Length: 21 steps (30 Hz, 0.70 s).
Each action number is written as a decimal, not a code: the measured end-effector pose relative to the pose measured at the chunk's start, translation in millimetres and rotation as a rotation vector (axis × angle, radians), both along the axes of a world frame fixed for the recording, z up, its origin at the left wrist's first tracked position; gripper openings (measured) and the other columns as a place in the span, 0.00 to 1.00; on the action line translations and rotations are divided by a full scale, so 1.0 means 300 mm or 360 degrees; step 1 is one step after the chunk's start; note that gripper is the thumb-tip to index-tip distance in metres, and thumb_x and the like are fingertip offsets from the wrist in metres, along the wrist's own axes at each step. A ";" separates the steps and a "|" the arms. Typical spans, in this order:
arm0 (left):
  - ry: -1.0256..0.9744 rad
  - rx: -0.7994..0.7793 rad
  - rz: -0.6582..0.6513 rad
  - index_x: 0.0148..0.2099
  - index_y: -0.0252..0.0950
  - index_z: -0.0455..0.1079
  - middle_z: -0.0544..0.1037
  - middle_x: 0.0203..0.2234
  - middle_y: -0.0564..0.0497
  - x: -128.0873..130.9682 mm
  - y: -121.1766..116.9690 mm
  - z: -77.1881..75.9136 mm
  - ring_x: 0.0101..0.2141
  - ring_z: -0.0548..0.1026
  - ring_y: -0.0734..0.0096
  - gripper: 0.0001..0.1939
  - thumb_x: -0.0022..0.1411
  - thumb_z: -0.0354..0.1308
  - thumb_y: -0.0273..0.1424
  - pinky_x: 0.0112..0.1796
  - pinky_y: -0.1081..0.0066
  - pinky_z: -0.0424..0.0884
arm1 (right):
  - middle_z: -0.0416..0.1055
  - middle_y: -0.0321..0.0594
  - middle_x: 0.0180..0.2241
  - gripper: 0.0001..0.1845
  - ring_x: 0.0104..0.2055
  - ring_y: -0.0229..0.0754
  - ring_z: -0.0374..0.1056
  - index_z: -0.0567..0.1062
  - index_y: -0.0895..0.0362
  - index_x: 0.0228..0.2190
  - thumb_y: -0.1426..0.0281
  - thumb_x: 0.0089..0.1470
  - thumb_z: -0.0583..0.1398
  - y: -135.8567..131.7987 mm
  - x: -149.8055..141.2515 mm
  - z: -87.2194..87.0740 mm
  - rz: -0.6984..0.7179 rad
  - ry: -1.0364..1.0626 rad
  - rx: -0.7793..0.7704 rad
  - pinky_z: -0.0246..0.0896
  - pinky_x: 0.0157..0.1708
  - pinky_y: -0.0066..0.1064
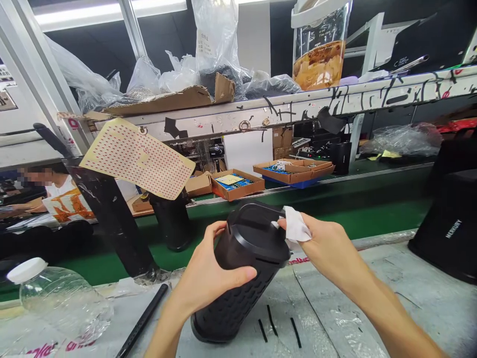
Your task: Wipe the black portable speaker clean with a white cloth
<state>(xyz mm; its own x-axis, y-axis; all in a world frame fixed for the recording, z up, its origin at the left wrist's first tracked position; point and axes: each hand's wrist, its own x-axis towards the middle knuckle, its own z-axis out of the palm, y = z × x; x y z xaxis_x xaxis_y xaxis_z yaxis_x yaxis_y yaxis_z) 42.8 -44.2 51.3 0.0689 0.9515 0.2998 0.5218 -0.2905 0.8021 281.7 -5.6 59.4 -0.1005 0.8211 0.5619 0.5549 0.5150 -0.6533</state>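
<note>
A black cylindrical speaker (238, 293) with a dimpled body sits tilted at six o'clock over the grey workbench (328, 318). The left hand (204, 278) grasps it, fingers curled round the far side, thumb across the front. The right hand (328, 243) pinches a white wipe (296, 228) against the domed top. At four o'clock, another black speaker (447, 233) reads MERKURY.

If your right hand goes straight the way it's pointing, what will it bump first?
Probably the black top of the speaker, which the white cloth in the right hand seems to touch already.
</note>
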 end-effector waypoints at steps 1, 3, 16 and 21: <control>-0.0072 0.0038 -0.0020 0.58 0.45 0.55 0.67 0.56 0.48 -0.001 0.013 -0.015 0.56 0.66 0.57 0.41 0.45 0.71 0.41 0.57 0.56 0.61 | 0.76 0.37 0.30 0.14 0.30 0.43 0.71 0.80 0.54 0.34 0.66 0.55 0.55 -0.015 0.000 0.004 -0.0088 0.0013 0.0081 0.61 0.26 0.28; -0.0191 0.0101 -0.0110 0.62 0.45 0.52 0.65 0.57 0.45 0.000 0.038 -0.040 0.57 0.64 0.54 0.44 0.46 0.70 0.42 0.56 0.54 0.61 | 0.76 0.38 0.28 0.14 0.27 0.43 0.70 0.79 0.55 0.31 0.63 0.57 0.56 -0.048 -0.009 0.010 -0.0300 0.0123 0.0378 0.61 0.22 0.28; -0.0431 0.0205 0.0048 0.68 0.43 0.48 0.63 0.62 0.48 0.002 0.085 -0.047 0.61 0.61 0.59 0.45 0.53 0.66 0.43 0.60 0.59 0.57 | 0.55 0.48 0.62 0.34 0.66 0.49 0.48 0.49 0.57 0.66 0.78 0.61 0.50 0.109 -0.082 -0.213 0.0408 -0.0367 0.1176 0.52 0.63 0.46; -0.0444 0.0155 -0.0209 0.70 0.47 0.32 0.55 0.65 0.47 -0.018 0.078 -0.050 0.63 0.57 0.61 0.57 0.51 0.69 0.40 0.62 0.59 0.53 | 0.60 0.46 0.59 0.24 0.61 0.47 0.59 0.62 0.55 0.62 0.68 0.66 0.49 0.097 -0.127 -0.243 0.0408 0.0159 0.0495 0.58 0.60 0.41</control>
